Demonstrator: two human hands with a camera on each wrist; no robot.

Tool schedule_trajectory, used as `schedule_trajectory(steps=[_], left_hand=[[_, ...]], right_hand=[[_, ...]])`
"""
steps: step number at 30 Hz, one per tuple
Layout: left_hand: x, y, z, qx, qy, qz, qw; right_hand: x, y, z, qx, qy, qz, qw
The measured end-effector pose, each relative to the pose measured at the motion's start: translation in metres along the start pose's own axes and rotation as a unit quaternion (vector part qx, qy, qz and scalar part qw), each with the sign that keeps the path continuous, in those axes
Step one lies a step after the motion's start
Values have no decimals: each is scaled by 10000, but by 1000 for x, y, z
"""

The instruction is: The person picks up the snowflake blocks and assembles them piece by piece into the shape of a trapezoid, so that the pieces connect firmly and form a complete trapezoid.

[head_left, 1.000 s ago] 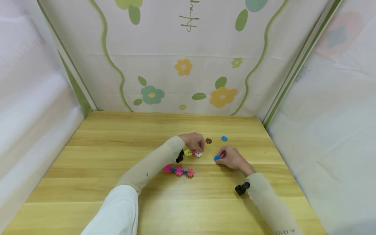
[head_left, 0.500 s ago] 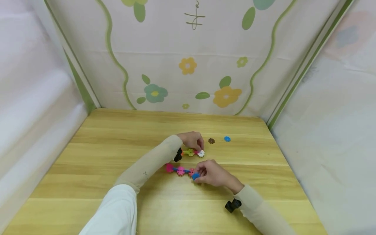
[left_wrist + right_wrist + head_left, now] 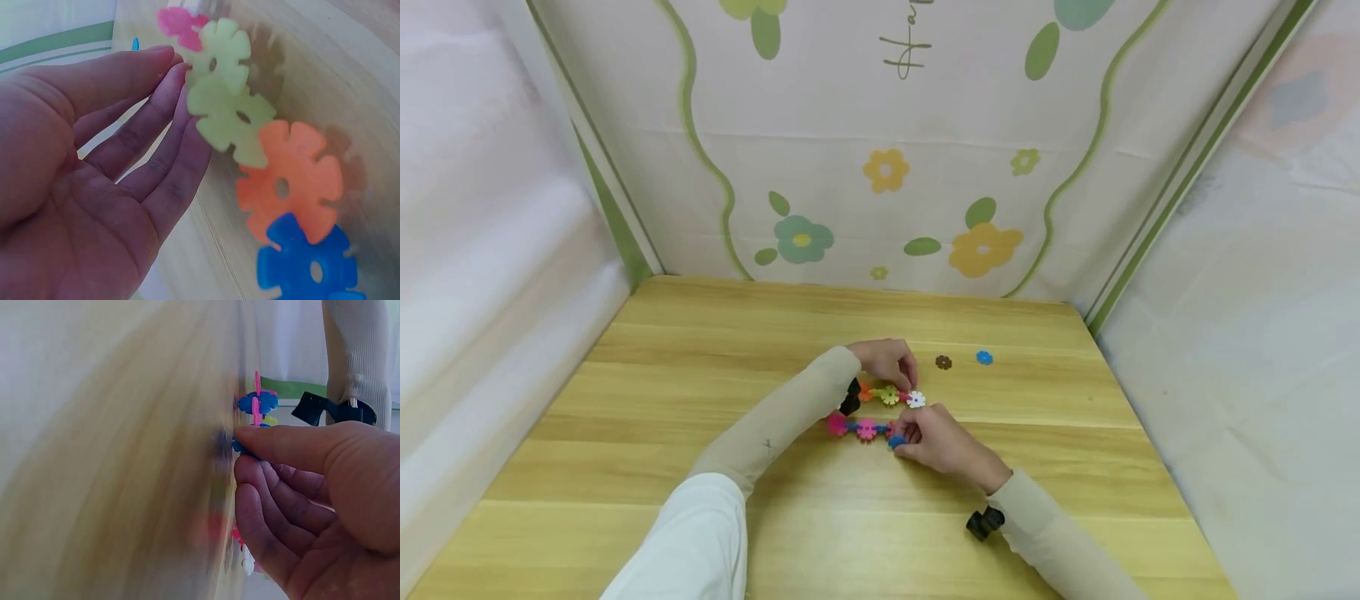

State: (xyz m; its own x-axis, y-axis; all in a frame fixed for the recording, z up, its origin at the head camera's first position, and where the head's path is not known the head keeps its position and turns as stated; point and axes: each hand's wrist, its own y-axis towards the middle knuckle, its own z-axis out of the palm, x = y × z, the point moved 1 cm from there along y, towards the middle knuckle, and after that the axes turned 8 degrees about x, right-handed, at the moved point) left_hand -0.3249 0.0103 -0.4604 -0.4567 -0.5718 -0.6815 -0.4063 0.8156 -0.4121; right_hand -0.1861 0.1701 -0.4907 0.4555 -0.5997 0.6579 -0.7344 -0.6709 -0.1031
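Observation:
My right hand (image 3: 943,442) pinches a blue interlocking snowflake disc (image 3: 897,442) between thumb and fingertips. The disc is right at the salmon-pink end disc (image 3: 891,428) of a nearer row of pink and blue discs (image 3: 867,429). My left hand (image 3: 886,362) has thumb and fingertips together at the white disc (image 3: 916,400) end of a farther row. In the left wrist view, that row continues through a pink disc (image 3: 178,26), yellow-green discs (image 3: 231,115), an orange disc (image 3: 290,187) and a blue disc (image 3: 312,259). A black wrist camera hides where both rows meet on the left.
A loose brown disc (image 3: 943,362) and a loose blue disc (image 3: 984,357) lie behind the hands on the wooden table (image 3: 1037,375). A floral cloth wall (image 3: 820,167) stands at the table's back edge, with pale cloth at both sides.
My right hand has carried the blue disc leftward and nearer to the salmon-pink end disc. My left hand has stayed at the white end, which shifted slightly toward me.

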Motion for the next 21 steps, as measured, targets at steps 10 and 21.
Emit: schedule_trajectory(steps=[10, 21], left_hand=[[11, -9, -8, -271, -98, -261, 9992], [-6, 14, 1, 147, 18, -96, 9998]], right_hand=[[-11, -2, -18, -104, 203, 228, 9995], [-40, -8, -31, -1076, 543, 1379, 9831]])
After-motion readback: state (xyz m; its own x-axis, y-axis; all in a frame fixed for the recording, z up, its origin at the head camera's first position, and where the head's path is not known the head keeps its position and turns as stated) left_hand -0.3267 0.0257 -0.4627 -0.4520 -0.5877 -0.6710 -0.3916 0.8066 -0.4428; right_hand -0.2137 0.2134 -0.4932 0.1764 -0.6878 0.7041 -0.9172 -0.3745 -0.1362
